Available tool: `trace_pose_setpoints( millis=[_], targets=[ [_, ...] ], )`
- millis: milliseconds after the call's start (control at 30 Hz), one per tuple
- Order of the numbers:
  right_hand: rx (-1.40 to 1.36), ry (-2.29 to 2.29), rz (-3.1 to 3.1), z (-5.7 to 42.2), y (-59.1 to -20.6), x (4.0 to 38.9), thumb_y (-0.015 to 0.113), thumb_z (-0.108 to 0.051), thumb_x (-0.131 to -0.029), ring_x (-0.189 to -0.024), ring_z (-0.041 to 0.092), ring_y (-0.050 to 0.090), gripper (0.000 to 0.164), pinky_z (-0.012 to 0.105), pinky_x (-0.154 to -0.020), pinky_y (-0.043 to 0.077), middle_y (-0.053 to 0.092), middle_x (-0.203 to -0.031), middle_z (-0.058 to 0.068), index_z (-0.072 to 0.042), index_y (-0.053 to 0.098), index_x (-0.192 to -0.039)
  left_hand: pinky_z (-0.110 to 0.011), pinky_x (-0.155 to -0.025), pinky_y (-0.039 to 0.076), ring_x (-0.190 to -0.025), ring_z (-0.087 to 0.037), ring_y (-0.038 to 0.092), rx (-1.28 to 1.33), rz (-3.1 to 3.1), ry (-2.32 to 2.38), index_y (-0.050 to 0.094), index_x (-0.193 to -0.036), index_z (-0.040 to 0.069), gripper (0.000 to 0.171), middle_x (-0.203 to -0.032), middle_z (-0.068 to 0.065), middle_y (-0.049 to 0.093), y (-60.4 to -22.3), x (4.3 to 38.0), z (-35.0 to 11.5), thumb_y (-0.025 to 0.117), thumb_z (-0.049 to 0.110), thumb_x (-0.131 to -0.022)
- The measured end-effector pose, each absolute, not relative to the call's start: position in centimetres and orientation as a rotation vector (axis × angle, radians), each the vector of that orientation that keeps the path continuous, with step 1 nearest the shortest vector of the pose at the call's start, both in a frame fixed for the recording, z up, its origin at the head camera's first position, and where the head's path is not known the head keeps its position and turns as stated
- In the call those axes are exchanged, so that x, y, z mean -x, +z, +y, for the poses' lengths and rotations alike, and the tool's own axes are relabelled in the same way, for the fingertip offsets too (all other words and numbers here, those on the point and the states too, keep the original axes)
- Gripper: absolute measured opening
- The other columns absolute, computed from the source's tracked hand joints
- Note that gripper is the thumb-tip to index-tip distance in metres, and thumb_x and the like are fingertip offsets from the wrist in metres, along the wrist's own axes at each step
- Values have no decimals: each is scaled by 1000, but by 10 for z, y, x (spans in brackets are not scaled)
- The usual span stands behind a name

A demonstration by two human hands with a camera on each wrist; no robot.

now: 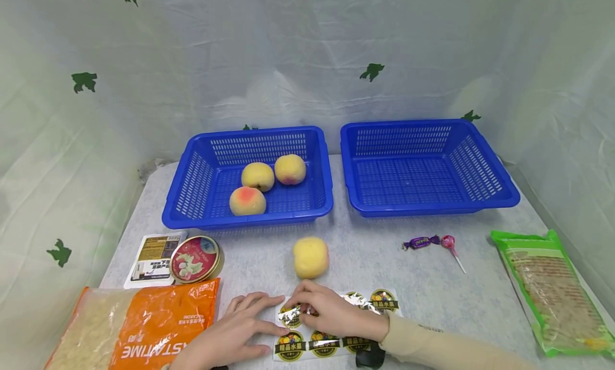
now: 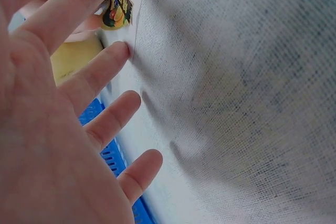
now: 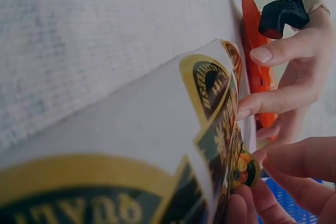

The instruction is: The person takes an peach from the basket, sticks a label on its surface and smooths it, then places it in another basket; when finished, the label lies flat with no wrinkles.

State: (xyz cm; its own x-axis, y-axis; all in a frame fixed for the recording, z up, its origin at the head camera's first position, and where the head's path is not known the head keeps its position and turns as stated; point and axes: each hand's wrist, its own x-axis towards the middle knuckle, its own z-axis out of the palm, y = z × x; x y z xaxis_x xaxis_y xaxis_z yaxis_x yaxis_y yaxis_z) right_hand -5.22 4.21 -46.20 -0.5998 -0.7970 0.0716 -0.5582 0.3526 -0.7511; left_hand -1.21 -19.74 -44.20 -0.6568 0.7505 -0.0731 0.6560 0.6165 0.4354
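A sheet of round black-and-gold fruit stickers lies on the table in the head view. My left hand spreads its fairly straight fingers over the sheet's left edge; the left wrist view shows the fingertips at the paper and cloth. At the upper left sticker, my right hand bends its fingers and thumb together. In the right wrist view they pinch the edge of that sticker, beside the left fingers. Just beyond the right hand sits a yellow peach.
Behind, a blue basket holds three peaches; another blue basket stands to its right. Leftward are an orange pasta bag, a round tin and a white pack. Rightward lie a purple candy, a lollipop and a green-edged packet.
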Motion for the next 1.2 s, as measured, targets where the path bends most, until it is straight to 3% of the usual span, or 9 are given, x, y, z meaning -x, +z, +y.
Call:
trace_pose_setpoints(
  millis=[200,567,833,1200],
  targets=[
    [1303,-1018,2411,42,-463,50,59,-7,-80,-88,4,43,33,18,-77,39,50,-100,-9,-20,60,-110,-56,-85,30,-120,-25,32,-1170,2601,563,59,-116,39,34,-139,3,35,-442,12,-198,62,40,-82],
    [1349,-1036,2358,41,-459,53,55,0,-83,-99,4,48,26,20,-86,39,55,-103,-8,-15,65,-102,-53,-84,30,-118,-22,32,-1205,2624,570,60,-115,40,35,-138,3,36,-444,12,-198,65,38,-80],
    [1218,-1295,2290,44,-447,60,55,5,-82,-76,0,52,23,12,-66,44,60,-92,-8,-13,65,-92,-54,-84,29,-120,-24,31,-1184,2631,548,60,-113,41,34,-139,3,34,-443,12,-197,64,39,-80],
    [1090,-1554,2297,58,-427,80,60,2,-81,-75,4,54,22,20,-67,48,62,-90,-6,-12,63,-97,-51,-84,29,-120,-22,31,-1217,2679,555,63,-108,41,31,-135,1,38,-440,15,-195,67,38,-77]
  ],
)
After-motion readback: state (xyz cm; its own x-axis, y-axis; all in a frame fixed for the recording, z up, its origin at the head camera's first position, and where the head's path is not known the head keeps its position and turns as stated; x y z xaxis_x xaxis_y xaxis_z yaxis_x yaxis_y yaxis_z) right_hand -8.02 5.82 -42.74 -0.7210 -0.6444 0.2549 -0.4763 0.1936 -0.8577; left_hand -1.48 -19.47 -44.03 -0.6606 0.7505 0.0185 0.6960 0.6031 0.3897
